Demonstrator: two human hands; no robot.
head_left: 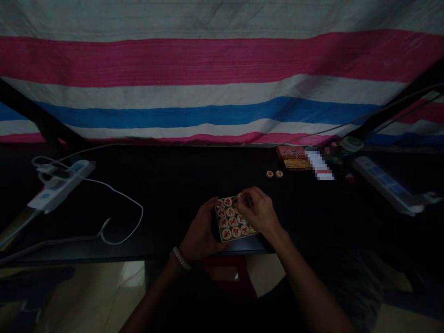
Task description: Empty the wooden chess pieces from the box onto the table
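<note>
A small shallow box [239,239] of round Chinese chess pieces [235,231] lies near the front edge of the dark table. Its pieces are pale with red characters and sit in rows. My left hand [199,233] grips the box's left side, thumb at the near corner and fingers at the far one. Over the box's far right part, my right hand [260,212] is closed in a pinch at a pale piece, which the fingers mostly hide. Two loose Chinese chess pieces [269,174] lie farther back on the table, to the right.
An orange printed box [294,158] stands at the back right, beside a blurred white item [319,164]. Power strips lie at left [62,185] and right [386,185]. A white cable [142,210] loops across the left side. A striped sheet [208,62] hangs behind.
</note>
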